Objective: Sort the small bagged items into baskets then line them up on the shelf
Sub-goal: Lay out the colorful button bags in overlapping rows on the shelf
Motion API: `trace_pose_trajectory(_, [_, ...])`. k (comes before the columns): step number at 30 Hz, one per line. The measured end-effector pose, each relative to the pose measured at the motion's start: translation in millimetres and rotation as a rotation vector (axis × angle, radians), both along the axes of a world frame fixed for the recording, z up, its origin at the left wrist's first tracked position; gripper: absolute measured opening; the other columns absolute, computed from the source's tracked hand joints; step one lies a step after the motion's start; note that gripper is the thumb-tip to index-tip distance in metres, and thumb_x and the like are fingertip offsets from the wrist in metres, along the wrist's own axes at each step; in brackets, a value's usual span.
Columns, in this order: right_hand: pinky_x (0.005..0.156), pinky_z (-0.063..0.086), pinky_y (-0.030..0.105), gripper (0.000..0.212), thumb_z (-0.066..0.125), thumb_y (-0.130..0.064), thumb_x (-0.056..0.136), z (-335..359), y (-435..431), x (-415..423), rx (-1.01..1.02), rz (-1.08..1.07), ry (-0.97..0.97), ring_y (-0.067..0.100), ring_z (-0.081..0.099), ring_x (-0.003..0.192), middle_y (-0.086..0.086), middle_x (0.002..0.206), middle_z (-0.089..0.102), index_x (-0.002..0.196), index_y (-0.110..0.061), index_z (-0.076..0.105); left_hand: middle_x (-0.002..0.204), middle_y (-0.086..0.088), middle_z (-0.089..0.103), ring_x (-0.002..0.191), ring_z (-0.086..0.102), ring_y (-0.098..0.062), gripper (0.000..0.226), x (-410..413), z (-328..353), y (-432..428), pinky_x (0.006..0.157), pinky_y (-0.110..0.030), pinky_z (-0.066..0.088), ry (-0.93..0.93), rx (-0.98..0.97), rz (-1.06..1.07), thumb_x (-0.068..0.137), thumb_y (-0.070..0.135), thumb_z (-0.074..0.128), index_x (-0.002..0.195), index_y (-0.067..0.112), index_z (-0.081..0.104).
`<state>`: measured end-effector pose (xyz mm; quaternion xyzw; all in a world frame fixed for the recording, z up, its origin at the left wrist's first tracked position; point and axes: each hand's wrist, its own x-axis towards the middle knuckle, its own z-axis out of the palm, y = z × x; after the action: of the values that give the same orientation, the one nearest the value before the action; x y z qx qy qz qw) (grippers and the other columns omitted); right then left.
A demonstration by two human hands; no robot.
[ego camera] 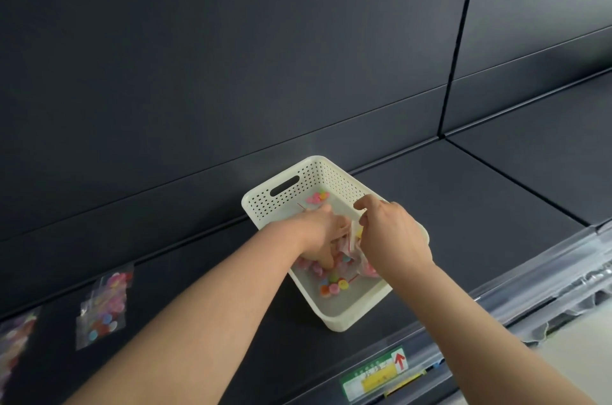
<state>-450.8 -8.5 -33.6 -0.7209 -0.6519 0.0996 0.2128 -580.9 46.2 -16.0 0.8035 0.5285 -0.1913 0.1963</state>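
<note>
A cream perforated basket (285, 197) stands on the dark shelf (463, 206), turned at an angle. Inside it lie clear bags of small pastel-coloured pieces (332, 285). Both my hands are down in the basket. My left hand (323, 232) reaches in from the left and grips a bag, its fingers partly hidden among the bags. My right hand (390, 232) comes from the right and pinches the top edge of a clear bag (352, 235) between thumb and fingers.
Two more clear bags of coloured pieces lie flat on the shelf at the left, one (104, 308) close by and one (15, 345) at the frame's edge. A price label (374, 375) sits on the shelf's front rail. The back panel rises behind.
</note>
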Motion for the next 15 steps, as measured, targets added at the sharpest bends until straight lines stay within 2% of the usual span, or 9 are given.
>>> trace_pose_trajectory(2, [0.064, 0.052, 0.032, 0.05, 0.041, -0.003, 0.087, 0.4, -0.8, -0.2, 0.004, -0.019, 0.008, 0.013, 0.055, 0.1, -0.011, 0.107, 0.063, 0.128, -0.03, 0.048, 0.105, -0.001, 0.045, 0.062, 0.07, -0.027, 0.041, -0.9, -4.3, -3.7, 0.05, -0.038, 0.06, -0.054, 0.041, 0.016, 0.08, 0.003, 0.066, 0.101, 0.032, 0.047])
trace_pose_trajectory(4, [0.066, 0.052, 0.033, 0.048, 0.042, -0.004, 0.087, 0.4, -0.4, -0.2, -0.006, -0.02, 0.008, 0.014, 0.053, 0.102, -0.01, 0.107, 0.063, 0.128, -0.029, 0.048, 0.101, -0.001, 0.057, 0.06, 0.068, -0.025, 0.035, -2.7, -8.1, -4.7, 0.053, -0.038, 0.06, -0.114, 0.087, 0.041, 0.082, 0.003, 0.061, 0.103, 0.031, 0.052])
trace_pose_trajectory(5, [0.067, 0.051, 0.033, 0.047, 0.042, -0.005, 0.088, 0.7, -0.2, 0.1, -0.014, -0.024, 0.005, 0.014, 0.053, 0.103, -0.01, 0.108, 0.062, 0.128, -0.028, 0.048, 0.096, -0.002, 0.062, 0.06, 0.068, -0.024, 0.03, -4.3, -9.7, -4.3, 0.054, -0.038, 0.06, -0.153, 0.096, 0.054, 0.083, 0.004, 0.059, 0.097, 0.03, 0.054])
trace_pose_trajectory(7, [0.066, 0.05, 0.032, 0.049, 0.043, -0.004, 0.087, 2.8, -0.4, -0.5, -0.027, -0.028, -0.004, 0.013, 0.05, 0.107, -0.011, 0.11, 0.061, 0.129, -0.029, 0.047, 0.085, -0.002, 0.063, 0.067, 0.069, -0.027, 0.026, -10.0, -10.3, -2.4, 0.06, -0.043, 0.06, -0.241, 0.128, 0.089, 0.08, 0.003, 0.06, 0.081, 0.027, 0.053])
trace_pose_trajectory(9, [0.06, 0.044, 0.028, 0.048, 0.042, -0.005, 0.089, 7.0, -0.5, -3.3, -0.032, -0.025, -0.014, 0.012, 0.049, 0.109, -0.011, 0.112, 0.059, 0.13, -0.03, 0.046, 0.085, 0.001, 0.062, 0.074, 0.069, -0.026, 0.027, -16.7, -2.0, -1.3, 0.063, -0.042, 0.059, -0.342, 0.178, 0.139, 0.079, 0.001, 0.063, 0.077, 0.026, 0.052])
trace_pose_trajectory(11, [0.055, 0.038, 0.028, 0.044, 0.041, -0.005, 0.092, 13.3, 0.1, -9.9, -0.012, -0.003, -0.004, 0.014, 0.05, 0.107, -0.008, 0.111, 0.059, 0.128, -0.028, 0.048, 0.08, 0.001, 0.063, 0.064, 0.067, -0.025, 0.025, -24.0, 15.7, -3.7, 0.051, -0.037, 0.057, -0.51, 0.165, 0.248, 0.081, -0.002, 0.059, 0.086, 0.022, 0.056])
trace_pose_trajectory(12, [0.058, 0.039, 0.029, 0.042, 0.042, -0.006, 0.091, 16.2, 0.5, -15.6, 0.018, 0.022, 0.001, 0.016, 0.05, 0.107, -0.006, 0.109, 0.061, 0.128, -0.026, 0.05, 0.075, 0.0, 0.063, 0.057, 0.065, -0.025, 0.025, -29.4, 26.3, -5.5, 0.046, -0.035, 0.055, -0.59, 0.162, 0.308, 0.081, -0.004, 0.056, 0.09, 0.019, 0.057])
trace_pose_trajectory(15, [0.065, 0.039, 0.03, 0.042, 0.043, -0.004, 0.089, 25.7, 1.5, -41.1, 0.135, 0.086, 0.026, 0.018, 0.051, 0.103, -0.004, 0.104, 0.064, 0.124, -0.025, 0.053, 0.075, -0.001, 0.063, 0.055, 0.063, -0.017, 0.026, -59.7, 58.2, -15.6, 0.042, -0.024, 0.049, -0.69, 0.265, 0.394, 0.081, -0.004, 0.053, 0.084, 0.022, 0.056])
